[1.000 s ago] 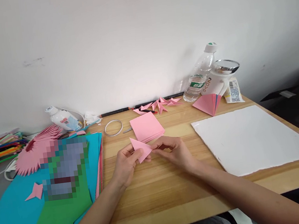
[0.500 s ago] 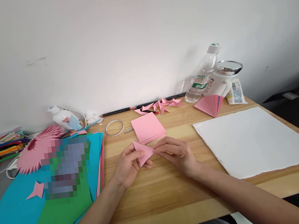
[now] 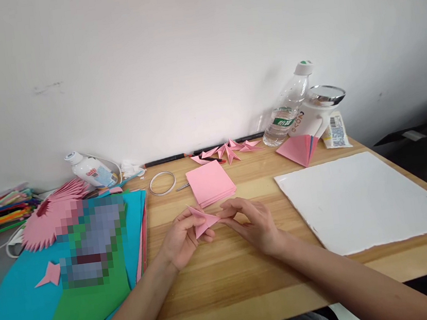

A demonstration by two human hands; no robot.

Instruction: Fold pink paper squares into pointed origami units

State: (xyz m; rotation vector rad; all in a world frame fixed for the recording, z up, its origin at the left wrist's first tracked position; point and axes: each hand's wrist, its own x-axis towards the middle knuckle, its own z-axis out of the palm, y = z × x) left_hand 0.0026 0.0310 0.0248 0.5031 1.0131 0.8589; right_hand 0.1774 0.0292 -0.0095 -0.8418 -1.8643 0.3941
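Observation:
Between my two hands is a small folded piece of pink paper [image 3: 205,223], its point turned to the right. My left hand [image 3: 184,239] pinches its left part, the thumb lying on top. With thumb and fingertips closed together, my right hand [image 3: 254,222] grips the right tip. Just beyond my hands lies a stack of square pink paper [image 3: 211,181], with a bit of a metal tool [image 3: 182,186] poking out at its left. Several folded pink paper pieces [image 3: 230,151] sit along the wall. A roll of tape [image 3: 162,183] lies flat left of the stack.
A white board [image 3: 370,203] covers the table's right side. Behind it stand a water bottle [image 3: 287,107], a white mug [image 3: 311,114] and a folded pink paper fan [image 3: 298,150]. Blue sheets [image 3: 17,308], green paper [image 3: 99,304] and a white bottle [image 3: 92,169] occupy the left.
The folded pink paper has tilted in my hands, and its left part looks narrower. The right fingers have shifted slightly at its tip. The camera view has moved a little.

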